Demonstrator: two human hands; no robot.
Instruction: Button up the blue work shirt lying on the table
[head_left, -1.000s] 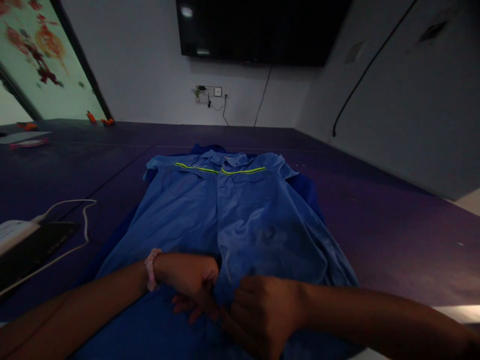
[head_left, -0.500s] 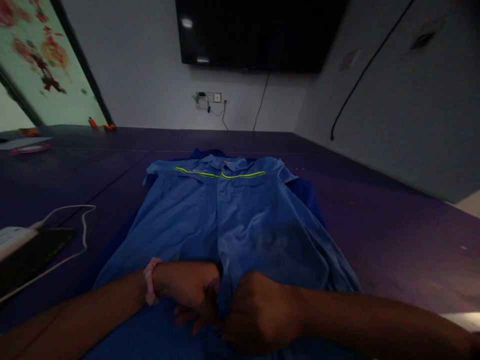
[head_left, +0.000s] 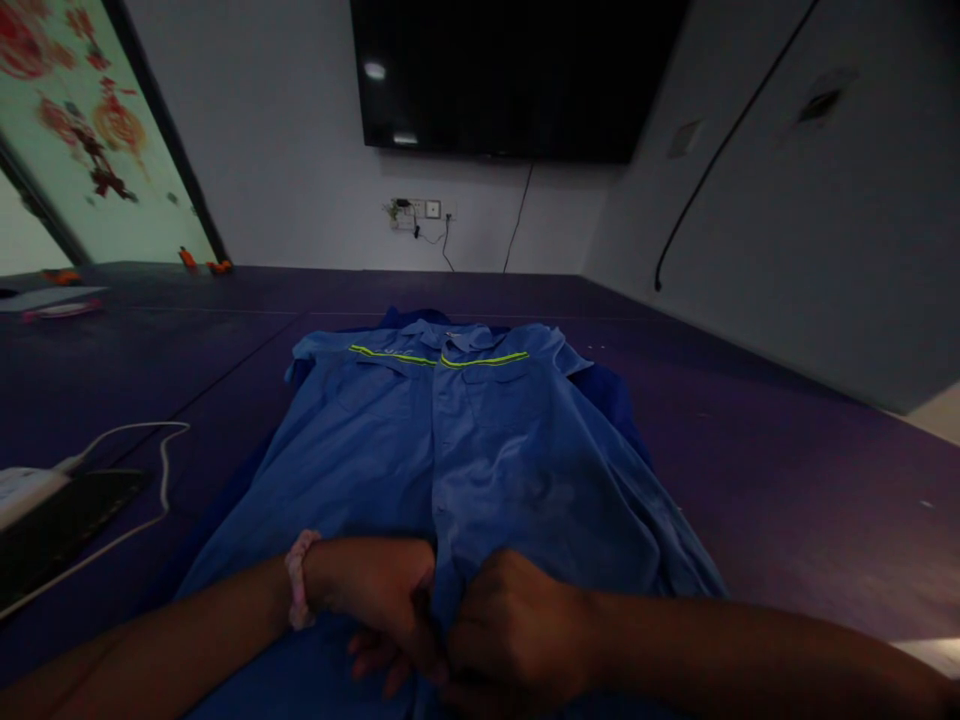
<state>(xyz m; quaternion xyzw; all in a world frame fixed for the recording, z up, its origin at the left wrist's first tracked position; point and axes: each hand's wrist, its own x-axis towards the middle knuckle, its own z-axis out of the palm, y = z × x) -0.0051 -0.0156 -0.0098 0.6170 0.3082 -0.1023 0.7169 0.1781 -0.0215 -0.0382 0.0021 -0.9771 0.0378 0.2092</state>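
A light blue work shirt (head_left: 360,430) lies face up in front of me, collar at the far end, with a yellow-green stripe across the chest. Its button placket (head_left: 442,470) runs down the middle to my hands. My left hand (head_left: 386,600), a pink band (head_left: 300,580) round its wrist, is closed on the left edge of the placket near the hem. Right beside it, my right hand (head_left: 517,630) is curled into a closed grip on the shirt front. The fingertips and any button between them are hidden.
Darker blue cloth (head_left: 615,400) shows under the shirt on the purple surface (head_left: 750,450). At the left lie a white charger (head_left: 30,490), its white cable (head_left: 165,470) and a dark flat object (head_left: 82,520). A television (head_left: 510,80) hangs on the far wall.
The view has tilted up slightly, so the scene sits a little lower. Both hands stay at the same part of the placket, with the fingers shifted slightly closer together.
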